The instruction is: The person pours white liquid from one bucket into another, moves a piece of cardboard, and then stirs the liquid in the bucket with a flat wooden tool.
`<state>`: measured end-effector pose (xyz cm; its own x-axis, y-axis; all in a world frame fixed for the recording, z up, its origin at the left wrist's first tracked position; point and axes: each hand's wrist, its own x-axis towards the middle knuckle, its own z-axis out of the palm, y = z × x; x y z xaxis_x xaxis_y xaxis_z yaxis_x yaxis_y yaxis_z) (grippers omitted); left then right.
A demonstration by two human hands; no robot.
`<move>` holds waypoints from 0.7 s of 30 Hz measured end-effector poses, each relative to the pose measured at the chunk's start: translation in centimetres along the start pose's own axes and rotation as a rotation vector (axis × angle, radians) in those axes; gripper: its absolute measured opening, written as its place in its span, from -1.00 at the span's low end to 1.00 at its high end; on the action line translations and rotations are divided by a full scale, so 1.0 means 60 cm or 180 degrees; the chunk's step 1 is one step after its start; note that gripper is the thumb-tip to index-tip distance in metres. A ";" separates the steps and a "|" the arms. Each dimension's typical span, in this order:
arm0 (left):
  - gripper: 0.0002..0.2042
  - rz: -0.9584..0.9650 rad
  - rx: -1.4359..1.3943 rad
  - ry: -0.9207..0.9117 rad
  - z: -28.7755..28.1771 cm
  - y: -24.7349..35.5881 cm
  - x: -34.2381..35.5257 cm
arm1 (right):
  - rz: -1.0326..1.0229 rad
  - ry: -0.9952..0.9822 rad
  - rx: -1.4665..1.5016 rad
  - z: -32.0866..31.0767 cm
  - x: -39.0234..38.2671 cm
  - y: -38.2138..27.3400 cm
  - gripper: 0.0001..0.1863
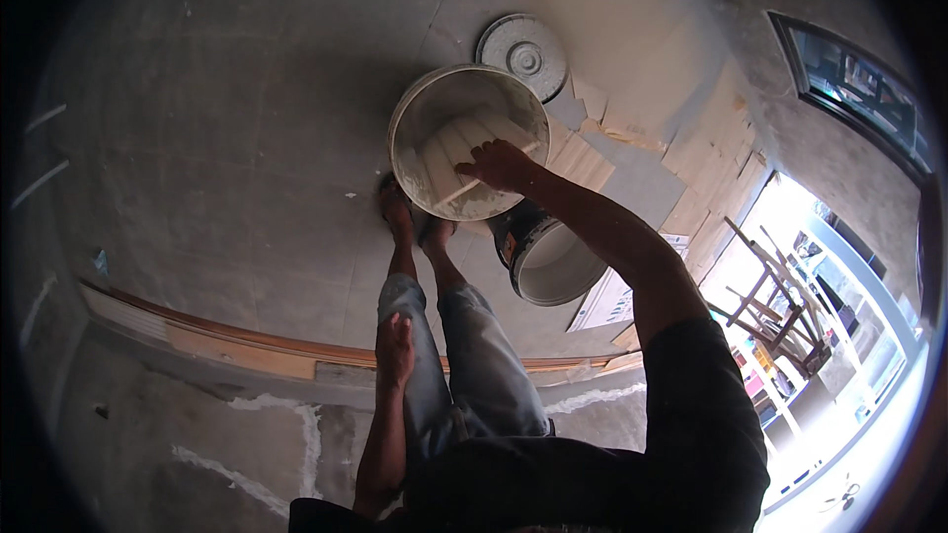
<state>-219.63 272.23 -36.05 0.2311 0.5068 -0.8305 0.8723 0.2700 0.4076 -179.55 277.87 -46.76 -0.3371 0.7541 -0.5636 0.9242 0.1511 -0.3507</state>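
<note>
My right hand (497, 166) reaches over the mouth of a large pale bucket (399, 118), fingers bent as in a grip. Beneath it, inside the bucket, lie pale, flat, slat-like shapes (444, 150) with a thin light edge running aslant. Whatever the fingers hold is too dark and small to make out. My left hand (396, 350) hangs by my left knee with its fingers stretched out and nothing in it.
Behind the bucket a round grey-white lid (525, 57) lies on the grey floor. A dark bucket (559, 262) with pale contents stands at its right. Flattened cardboard (706, 133) covers floor along the right wall. Wooden stools (780, 311) are stacked near the bright doorway.
</note>
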 end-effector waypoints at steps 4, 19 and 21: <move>-0.56 0.0208 0.0154 0.0159 0.006 -0.004 0.001 | 0.0364 0.0160 0.0191 -0.005 0.015 -0.001 -0.61; -0.77 0.1115 0.0838 0.0264 0.024 -0.023 -0.013 | 0.4726 0.3063 0.3912 0.068 0.010 -0.104 -0.61; -0.78 0.1219 0.0912 0.0299 0.026 -0.029 -0.014 | 0.4414 0.2599 0.3524 0.057 0.011 -0.087 -0.60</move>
<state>-220.69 270.04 -36.65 0.5302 0.6010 -0.5980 0.8188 -0.1798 0.5453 -185.24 275.41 -47.84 0.8570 0.0945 -0.5066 -0.1783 -0.8680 -0.4635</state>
